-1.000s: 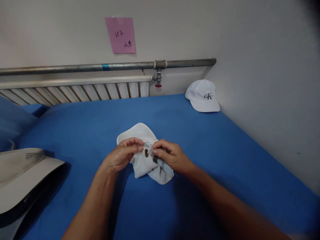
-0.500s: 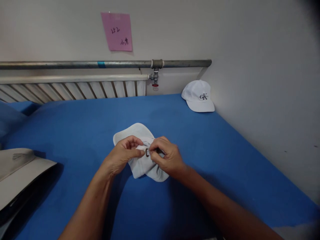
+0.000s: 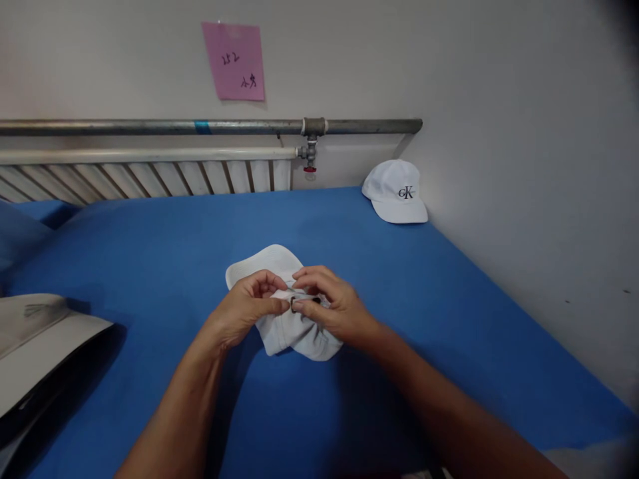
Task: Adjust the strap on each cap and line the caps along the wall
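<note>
A white baseball cap (image 3: 299, 336) lies in front of me on the blue surface, its brim (image 3: 264, 261) pointing away to the upper left. Thumb and fingers of my left hand (image 3: 244, 307) pinch the cap's back strap. A small brass-coloured buckle (image 3: 293, 305) shows between my two thumbs. From the right, my right hand (image 3: 339, 303) grips the strap beside the buckle, its thumb against it. The fingers partly cover the strap, so its end is hidden.
A second white cap (image 3: 397, 193) with dark letters sits at the back right corner by the wall. At the left edge is a beige brimmed hat (image 3: 44, 339). Behind the blue-covered surface (image 3: 174, 246) run a radiator (image 3: 164, 178) and a metal pipe (image 3: 249, 128) with a red-handled valve (image 3: 310, 169).
My right hand's fingers have spread and reached farther over the strap, and its thumb has moved left to the buckle. My left hand has stayed in place.
</note>
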{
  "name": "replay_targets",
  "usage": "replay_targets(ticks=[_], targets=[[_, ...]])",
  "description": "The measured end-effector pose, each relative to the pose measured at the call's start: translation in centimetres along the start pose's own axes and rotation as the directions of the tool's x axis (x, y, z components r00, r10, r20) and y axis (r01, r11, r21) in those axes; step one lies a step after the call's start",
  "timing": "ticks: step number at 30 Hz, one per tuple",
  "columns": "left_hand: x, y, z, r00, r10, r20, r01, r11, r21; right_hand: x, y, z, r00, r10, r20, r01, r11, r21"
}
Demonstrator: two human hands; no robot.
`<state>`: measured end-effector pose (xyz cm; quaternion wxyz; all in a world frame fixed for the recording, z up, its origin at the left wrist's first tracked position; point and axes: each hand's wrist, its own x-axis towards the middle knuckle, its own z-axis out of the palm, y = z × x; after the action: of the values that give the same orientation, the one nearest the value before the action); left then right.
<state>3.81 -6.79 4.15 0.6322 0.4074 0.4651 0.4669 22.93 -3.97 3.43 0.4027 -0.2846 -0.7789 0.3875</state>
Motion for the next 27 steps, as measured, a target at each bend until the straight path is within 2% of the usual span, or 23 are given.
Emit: replay_targets(ticks=[4, 8, 11, 17, 20, 22, 24, 27], targets=[[-0.1, 0.3, -0.1, 1.000, -0.014, 0.020, 0.015, 0.999, -0.039, 0.1, -0.2, -1.2, 0.955, 0.268, 0.129, -0.291, 0.931, 0.219], [-0.2, 0.3, -0.2, 0.999, -0.019, 0.028, 0.019, 1.000, -0.012, 0.2, -0.1, -1.1, 0.915, 0.349, 0.204, -0.396, 0.873, 0.283], [-0.3, 0.2, -0.3, 0.999, -0.031, 0.041, 0.031, 1.000, -0.001, 0.2, -0.2, -0.7, 0.909, 0.367, 0.198, -0.410, 0.874, 0.261], [-0.3, 0.0, -0.4, 0.996, -0.033, 0.080, 0.032, 0.999, 0.002, 0.0, -0.8, 0.1, 0.949, 0.301, 0.096, -0.306, 0.951, 0.051], [-0.2, 0.0, -0.5, 0.995, -0.028, 0.095, 0.023, 0.998, 0.053, 0.0, -0.9, 0.3, 0.951, 0.301, 0.065, -0.303, 0.953, 0.022], [-0.4, 0.1, -0.6, 0.992, 0.006, 0.124, -0.022, 0.992, 0.125, 0.1, -0.9, 0.2, 0.945, 0.322, 0.058, -0.326, 0.943, 0.072], [-0.7, 0.4, -0.8, 0.987, 0.085, 0.134, -0.116, 0.962, 0.248, 0.1, -1.0, -0.2, 0.934, 0.349, 0.071, -0.356, 0.921, 0.157], [-1.3, 1.1, -1.0, 0.981, 0.131, 0.143, -0.185, 0.855, 0.485, 0.2, -1.1, -1.0, 0.903, 0.407, 0.140, -0.430, 0.868, 0.247]])
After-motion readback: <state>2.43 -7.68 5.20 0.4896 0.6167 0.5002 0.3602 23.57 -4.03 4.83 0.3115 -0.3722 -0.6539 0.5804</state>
